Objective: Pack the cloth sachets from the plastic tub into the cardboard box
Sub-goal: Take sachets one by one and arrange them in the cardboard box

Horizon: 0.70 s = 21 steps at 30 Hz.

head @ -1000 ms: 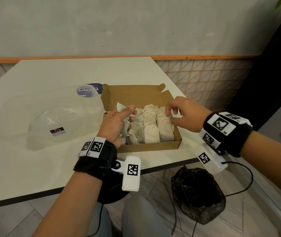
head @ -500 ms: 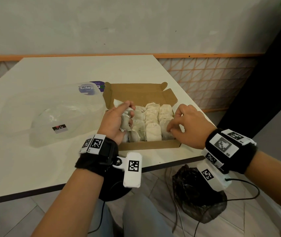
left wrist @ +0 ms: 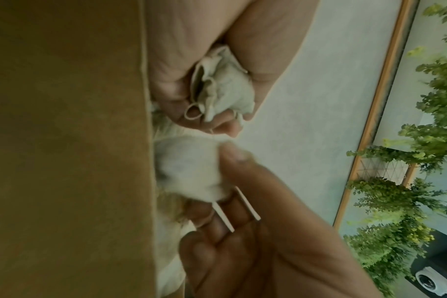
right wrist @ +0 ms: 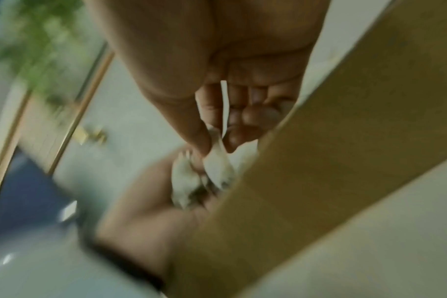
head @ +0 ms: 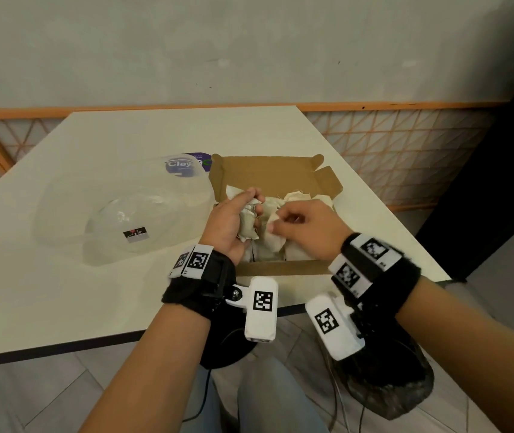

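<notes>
Over box point(head: 276, 267) on counter point(head: 62, 295), we see left hand point(head: 229, 221) curled round bunched sachets point(head: 248, 225); right hand point(head: 312, 228) pinching one sachet point(head: 276, 242) just beside; tub point(head: 118, 214) left.

Off-white cloth sachets point(head: 276, 242) in open cardboard box point(head: 276, 267)

Dim, soft indoor light; right wrist view blurred.

Setting: indoor room, kind uncertain, perhaps a café or home corner. Pale table point(head: 99, 170) stood against a plain wall point(head: 249, 48); orange lattice panels point(head: 390, 157) ran behind it; foliage point(left wrist: 406, 171) nearby.
</notes>
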Tool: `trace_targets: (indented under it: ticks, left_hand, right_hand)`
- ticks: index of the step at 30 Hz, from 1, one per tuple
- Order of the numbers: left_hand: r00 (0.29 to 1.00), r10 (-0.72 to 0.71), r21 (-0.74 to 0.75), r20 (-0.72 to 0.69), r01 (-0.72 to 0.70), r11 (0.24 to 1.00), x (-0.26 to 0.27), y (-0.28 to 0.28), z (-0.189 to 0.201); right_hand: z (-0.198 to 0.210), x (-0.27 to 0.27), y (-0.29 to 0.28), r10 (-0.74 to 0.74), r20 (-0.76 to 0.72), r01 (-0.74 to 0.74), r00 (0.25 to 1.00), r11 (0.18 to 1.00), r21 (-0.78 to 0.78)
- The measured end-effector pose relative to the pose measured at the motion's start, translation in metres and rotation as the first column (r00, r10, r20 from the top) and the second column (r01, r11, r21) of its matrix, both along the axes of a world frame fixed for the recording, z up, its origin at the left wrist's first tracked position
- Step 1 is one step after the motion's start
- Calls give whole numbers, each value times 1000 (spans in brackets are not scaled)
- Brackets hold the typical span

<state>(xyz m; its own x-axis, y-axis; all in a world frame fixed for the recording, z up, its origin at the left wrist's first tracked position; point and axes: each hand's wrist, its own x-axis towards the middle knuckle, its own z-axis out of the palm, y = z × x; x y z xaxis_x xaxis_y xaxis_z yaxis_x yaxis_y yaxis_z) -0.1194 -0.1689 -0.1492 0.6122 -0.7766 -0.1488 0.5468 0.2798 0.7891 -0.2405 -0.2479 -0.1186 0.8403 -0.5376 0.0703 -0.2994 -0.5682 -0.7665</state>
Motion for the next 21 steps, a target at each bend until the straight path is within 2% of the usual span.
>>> trace_targets:
  ticks: [2,4,6,8,10,14,18,21]
  left_hand:
    - [1000,3,-2,23,-3,1000,0,0,-1]
    - [999,0,-3,45,0,1000,1,-1,-4]
    - [997,-42,-6,66,42,999,-1,-1,-2]
    - [990,-111,9,89,110,994,-3,0,0]
    - [978,-157,27,137,154,988,-6,2,2]
    - [980,-94,57,173,86,995,-7,1,0]
    - [986,-64,43,156,58,997,-7,1,0]
    - [983,-82,60,166,73,996,-10,1,1]
  right_hand:
    - [8,-2,-6,-51,153,7,987,961,278]
    - [14,-2,-10,-89,268,-64,959,855,514]
    - [18,-1,-12,-104,326,-125,940,781,611]
    - [20,2,-14,-95,341,-140,935,785,604]
    - [20,5,-15,-90,347,-126,933,825,551]
    - [21,10,-18,-147,323,-2,935,908,419]
    - [21,11,-20,-157,289,31,944,916,399]
    - [19,12,-18,-124,259,36,958,947,320]
